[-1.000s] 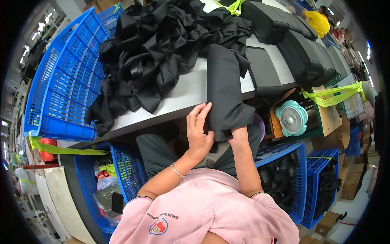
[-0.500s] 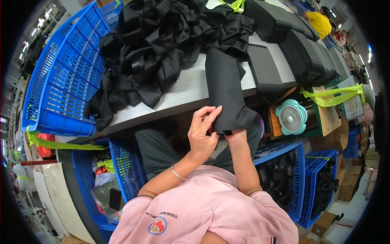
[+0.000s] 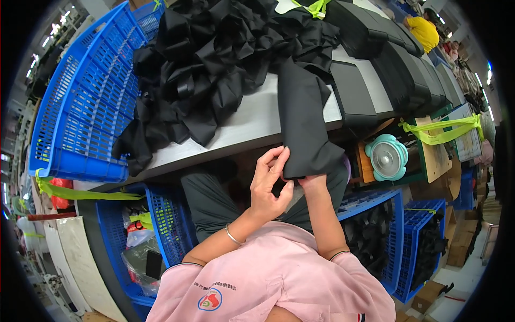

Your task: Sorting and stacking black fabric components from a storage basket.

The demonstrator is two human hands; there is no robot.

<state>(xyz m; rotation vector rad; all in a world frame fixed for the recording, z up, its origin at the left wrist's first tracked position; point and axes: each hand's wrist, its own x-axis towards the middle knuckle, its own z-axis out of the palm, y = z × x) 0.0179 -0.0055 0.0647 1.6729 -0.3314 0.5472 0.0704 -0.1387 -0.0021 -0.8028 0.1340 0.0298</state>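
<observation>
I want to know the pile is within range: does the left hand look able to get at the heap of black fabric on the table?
Probably yes. The left hand is at the near table edge, pinching the black fabric strip; the heap of black fabric lies just beyond, with bare tabletop between.

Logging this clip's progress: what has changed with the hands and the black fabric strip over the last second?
Both hands have drawn back from the table edge toward the body. The left hand and right hand now pinch the lower end of the black fabric strip below the edge, so more of it hangs off the grey table. The black fabric pile and blue crate stayed put.
</observation>
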